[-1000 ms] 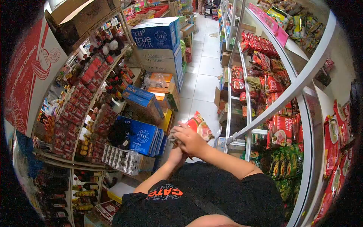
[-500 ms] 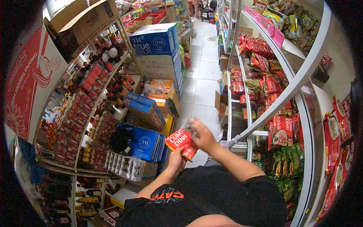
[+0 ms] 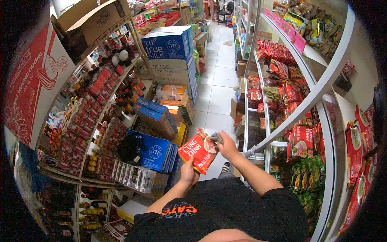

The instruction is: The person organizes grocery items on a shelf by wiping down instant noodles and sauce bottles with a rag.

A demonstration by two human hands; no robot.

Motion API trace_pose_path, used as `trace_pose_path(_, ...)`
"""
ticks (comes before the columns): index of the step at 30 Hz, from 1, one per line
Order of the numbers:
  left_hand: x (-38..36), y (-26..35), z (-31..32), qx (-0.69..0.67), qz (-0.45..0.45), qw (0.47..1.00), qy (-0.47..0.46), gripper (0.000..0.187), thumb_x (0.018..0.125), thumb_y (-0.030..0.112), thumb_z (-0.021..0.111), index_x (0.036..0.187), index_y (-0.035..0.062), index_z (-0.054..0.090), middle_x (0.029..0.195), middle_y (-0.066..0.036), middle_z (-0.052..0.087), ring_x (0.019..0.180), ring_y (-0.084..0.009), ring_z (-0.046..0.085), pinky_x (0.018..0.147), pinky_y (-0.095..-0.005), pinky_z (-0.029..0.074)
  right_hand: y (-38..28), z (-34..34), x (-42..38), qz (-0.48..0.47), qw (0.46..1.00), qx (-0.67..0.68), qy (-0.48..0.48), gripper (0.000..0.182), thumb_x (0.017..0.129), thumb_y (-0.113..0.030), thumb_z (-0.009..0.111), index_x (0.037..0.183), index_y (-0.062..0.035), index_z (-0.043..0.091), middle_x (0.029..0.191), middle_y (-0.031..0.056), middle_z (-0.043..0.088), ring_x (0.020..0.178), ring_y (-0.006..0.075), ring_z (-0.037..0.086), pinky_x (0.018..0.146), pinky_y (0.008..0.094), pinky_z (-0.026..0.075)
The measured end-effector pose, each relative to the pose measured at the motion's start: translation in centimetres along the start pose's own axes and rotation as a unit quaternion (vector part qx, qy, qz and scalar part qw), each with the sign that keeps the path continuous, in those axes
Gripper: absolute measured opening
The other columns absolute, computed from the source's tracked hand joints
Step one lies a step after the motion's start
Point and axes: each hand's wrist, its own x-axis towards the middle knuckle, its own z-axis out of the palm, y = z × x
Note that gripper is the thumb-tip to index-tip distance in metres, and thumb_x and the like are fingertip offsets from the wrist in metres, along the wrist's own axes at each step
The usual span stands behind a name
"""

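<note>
In front of my body is a red instant noodle packet (image 3: pixel 196 152) marked "CUNG DINH", tilted with its printed face up. My left hand (image 3: pixel 188 174) is closed on its lower left edge. A crumpled grey cloth (image 3: pixel 217 138) is bunched in the fingers of my right hand (image 3: pixel 227 147), at the packet's upper right edge beside the printed bowl. The fingertips of my right hand are partly hidden by the cloth.
To the right, a metal-framed shelf (image 3: pixel 296 109) holds red noodle packets (image 3: pixel 303 141) and green packets (image 3: pixel 308 177). A crumpled olive cloth (image 3: pixel 272 93) lies among them. On the left stand milk cartons (image 3: pixel 169 44), blue boxes (image 3: pixel 151 151) and bottle shelves. A tiled aisle (image 3: pixel 215 88) runs ahead.
My right hand and the grey cloth have moved right, from across the packet's face to its upper right edge. More of the printed front now shows. My left hand still grips the packet.
</note>
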Motion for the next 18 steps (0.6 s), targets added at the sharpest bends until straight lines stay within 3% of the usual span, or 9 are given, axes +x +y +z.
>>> trace_pose_path(3,-0.3,0.7,1.5,-0.031,-0.01,0.999,-0.002,0.039,0.092,0.028,0.03,0.121,0.0013,0.034,0.118,-0.014,0.046,0.108,-0.0274,0.047,0.092,-0.0433,0.038,-8.2,-1.4,-1.2,-0.079,0.975,0.191,-0.084,0.036,0.072,-0.005,0.053,0.107,0.0005,0.048,0.11,0.0192,0.05,0.106,0.0308,0.047,0.093,0.0365,0.035)
trace_pose_path(4,0.3,0.0,0.1,-0.027,-0.04,0.998,-0.031,0.042,0.092,0.035,0.025,0.123,0.0068,0.034,0.119,-0.011,0.046,0.109,-0.0269,0.047,0.092,-0.0421,0.037,-8.9,-0.2,-1.8,-0.125,0.976,0.155,-0.094,0.034,0.071,-0.004,0.054,0.104,-0.0005,0.049,0.112,0.0173,0.05,0.106,0.0302,0.048,0.092,0.0358,0.036)
trace_pose_path(5,0.6,-0.5,-1.0,-0.049,-0.051,0.997,-0.041,0.043,0.092,0.036,0.025,0.123,0.0073,0.034,0.119,-0.011,0.045,0.109,-0.0268,0.046,0.093,-0.042,0.037,-9.9,-0.2,-2.0,-0.157,0.952,0.157,-0.211,0.032,0.07,-0.002,0.054,0.101,-0.0022,0.05,0.112,0.017,0.05,0.105,0.0304,0.048,0.094,0.0354,0.035)
trace_pose_path(7,1.1,-0.9,-2.2,-0.09,-0.072,0.991,-0.062,0.046,0.092,0.04,0.025,0.124,0.0082,0.034,0.12,-0.011,0.044,0.11,-0.0268,0.045,0.094,-0.0418,0.036,-8.0,2.6,-3.1,-0.275,0.946,0.059,-0.164,0.028,0.07,-0.002,0.054,0.097,-0.0031,0.052,0.109,0.0172,0.051,0.102,0.0313,0.049,0.093,0.0367,0.036)
trace_pose_path(10,0.1,-0.4,0.0,-0.054,-0.043,0.995,-0.075,0.052,0.091,0.043,0.021,0.128,0.0071,0.029,0.128,-0.013,0.038,0.116,-0.0283,0.039,0.099,-0.0434,0.03,-5.9,2.4,-1.6,-0.216,0.968,0.066,-0.113,0.025,0.07,-0.005,0.055,0.094,-0.0043,0.054,0.102,0.0166,0.055,0.098,0.0314,0.051,0.089,0.0369,0.038)
trace_pose_path(13,-0.5,0.1,0.0,-0.034,-0.056,0.993,-0.103,0.054,0.091,0.042,0.019,0.13,0.0053,0.024,0.132,-0.014,0.033,0.12,-0.0303,0.035,0.101,-0.0445,0.026,-3.7,-0.1,-0.3,-0.046,0.99,0.092,-0.096,0.023,0.07,-0.008,0.057,0.092,-0.0049,0.055,0.096,0.0148,0.058,0.091,0.0317,0.054,0.081,0.0367,0.042)
trace_pose_path(15,-1.3,0.9,0.4,-0.009,-0.066,0.991,-0.113,0.055,0.091,0.043,0.02,0.13,0.0042,0.024,0.132,-0.014,0.033,0.12,-0.0306,0.035,0.101,-0.0451,0.026,4.2,1.0,0.4,0.16,0.98,-0.01,-0.117,0.022,0.07,-0.011,0.059,0.091,-0.0037,0.055,0.091,0.0133,0.059,0.087,0.0276,0.058,0.079,0.0371,0.044)
trace_pose_path(17,-1.3,1.5,-0.3,-0.02,-0.067,0.991,-0.112,0.057,0.09,0.044,0.022,0.13,0.0034,0.024,0.132,-0.016,0.033,0.12,-0.0314,0.034,0.1,-0.0454,0.027,8.4,-0.1,-0.1,0.215,0.969,-0.016,-0.123,0.024,0.075,-0.013,0.057,0.096,-0.0031,0.051,0.09,0.0121,0.059,0.08,0.0235,0.06,0.071,0.0378,0.048)
trace_pose_path(18,-2.1,2.3,0.5,-0.029,-0.066,0.99,-0.124,0.057,0.09,0.044,0.023,0.13,0.0035,0.024,0.132,-0.016,0.033,0.12,-0.0316,0.034,0.1,-0.0454,0.027,9.3,0.1,-0.6,0.294,0.928,0.201,-0.108,0.025,0.077,-0.013,0.055,0.1,-0.0039,0.049,0.09,0.0116,0.058,0.079,0.0224,0.06,0.068,0.0374,0.049)
